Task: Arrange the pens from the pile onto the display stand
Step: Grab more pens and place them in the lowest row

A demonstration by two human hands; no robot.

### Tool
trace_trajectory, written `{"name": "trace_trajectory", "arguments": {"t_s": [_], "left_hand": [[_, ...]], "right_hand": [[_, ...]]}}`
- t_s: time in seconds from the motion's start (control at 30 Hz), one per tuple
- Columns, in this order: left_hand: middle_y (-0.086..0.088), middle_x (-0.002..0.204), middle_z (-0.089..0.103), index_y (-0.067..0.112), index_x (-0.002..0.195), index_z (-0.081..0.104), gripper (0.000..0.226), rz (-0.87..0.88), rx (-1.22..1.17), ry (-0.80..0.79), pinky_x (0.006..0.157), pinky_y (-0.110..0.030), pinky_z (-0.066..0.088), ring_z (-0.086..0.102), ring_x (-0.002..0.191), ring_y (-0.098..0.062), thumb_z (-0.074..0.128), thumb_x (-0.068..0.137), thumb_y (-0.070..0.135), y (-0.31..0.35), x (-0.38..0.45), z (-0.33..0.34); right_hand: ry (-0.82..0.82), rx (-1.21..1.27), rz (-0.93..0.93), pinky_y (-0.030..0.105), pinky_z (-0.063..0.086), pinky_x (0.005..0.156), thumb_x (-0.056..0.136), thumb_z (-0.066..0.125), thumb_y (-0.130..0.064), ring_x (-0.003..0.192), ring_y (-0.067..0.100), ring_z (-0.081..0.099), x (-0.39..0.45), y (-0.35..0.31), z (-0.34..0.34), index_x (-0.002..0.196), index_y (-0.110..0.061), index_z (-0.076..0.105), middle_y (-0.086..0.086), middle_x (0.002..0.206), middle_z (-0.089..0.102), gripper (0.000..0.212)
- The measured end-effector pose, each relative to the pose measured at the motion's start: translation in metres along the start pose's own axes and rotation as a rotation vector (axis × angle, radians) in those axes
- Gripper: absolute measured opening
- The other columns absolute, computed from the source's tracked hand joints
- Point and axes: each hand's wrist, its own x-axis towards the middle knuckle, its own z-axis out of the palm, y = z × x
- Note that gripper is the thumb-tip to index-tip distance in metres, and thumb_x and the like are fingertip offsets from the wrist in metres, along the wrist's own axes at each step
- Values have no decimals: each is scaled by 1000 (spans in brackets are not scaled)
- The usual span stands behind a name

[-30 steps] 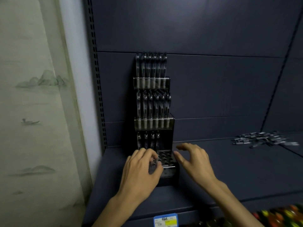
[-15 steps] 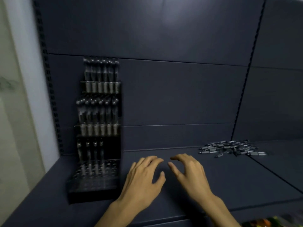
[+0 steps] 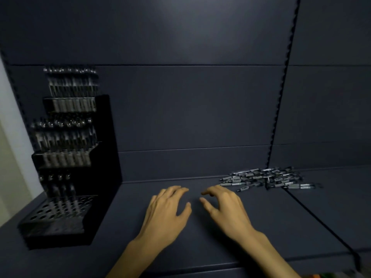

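Observation:
A black tiered display stand (image 3: 104, 149) stands at the left of the dark shelf, its two upper tiers full of pens. The lowest tier (image 3: 60, 213) holds several pens in its back row; its other holes are bare. A pile of grey and black pens (image 3: 267, 178) lies on the shelf at the right, by the back panel. My left hand (image 3: 166, 211) and my right hand (image 3: 224, 207) hover side by side over the shelf's middle, fingers relaxed and holding nothing. My right hand's fingertips are a short way left of the pile.
The dark shelf (image 3: 200, 247) runs across the view with a seam (image 3: 313, 213) to the right of the pile. A slotted upright (image 3: 281, 93) divides the back panel. A pale wall (image 3: 10, 137) borders the stand on the left.
The view has swung right, away from the stand. Both hands have left the lowest tier and moved right across the shelf toward the pen pile, both holding nothing.

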Motion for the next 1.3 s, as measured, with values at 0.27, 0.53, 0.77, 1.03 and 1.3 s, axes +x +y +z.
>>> {"name": "trace_trajectory", "arguments": {"t_s": [0.27,0.53,0.77,1.03,1.3], "left_hand": [[23,141,41,39,142,42,46,60,-14,1,109,-26,28,38,129,-2,43,98,54,26,33,29],[16,133,41,36,142,42,57,157,140,-66,103,-25,26,36,125,-6,40,92,64,88,95,93],[9,125,40,29,143,40,80,98,336,-158,101,-35,31,39,117,-13,25,85,82,112,158,154],[14,137,38,38,149,34,79,101,324,-205,104,-32,28,35,126,-9,23,86,85,96,171,175],[10,138,48,35,144,44,68,200,308,-179,99,-29,29,44,124,-11,18,93,71,86,173,183]], "right_hand": [[-24,-52,39,25,46,91,95,60,-40,113,7,56,0,52,-23,111,-31,67,-17,115,65,20],[0,-59,79,25,46,83,92,66,-29,103,8,59,29,155,-67,102,-32,69,-17,103,67,11],[35,-47,32,30,47,84,93,63,-23,102,15,58,86,229,-82,105,-25,70,-9,103,69,14],[237,-91,-53,30,46,80,87,69,-8,92,14,55,81,251,-56,101,-18,69,-8,96,66,17],[193,-156,-44,32,47,79,87,68,-11,91,16,56,83,259,-46,103,-18,69,-7,96,65,17]]}}
